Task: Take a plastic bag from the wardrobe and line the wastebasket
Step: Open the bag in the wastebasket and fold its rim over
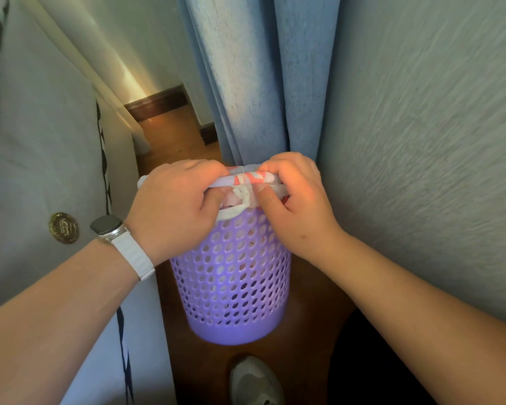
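A purple perforated wastebasket stands upright on the wooden floor, between a bed and a curtain. A white plastic bag with red print is stretched over its near rim, and one handle loop hangs down outside the wall. My left hand grips the bag's edge at the rim's left part, thumb tucked under it. My right hand pinches the bag's edge on the right part of the rim. The basket's inside is mostly hidden by both hands.
A bed with a grey cover rises close on the left. A blue curtain hangs right behind the basket, and a textured wall stands on the right. My shoe rests on the wooden floor in front of the basket.
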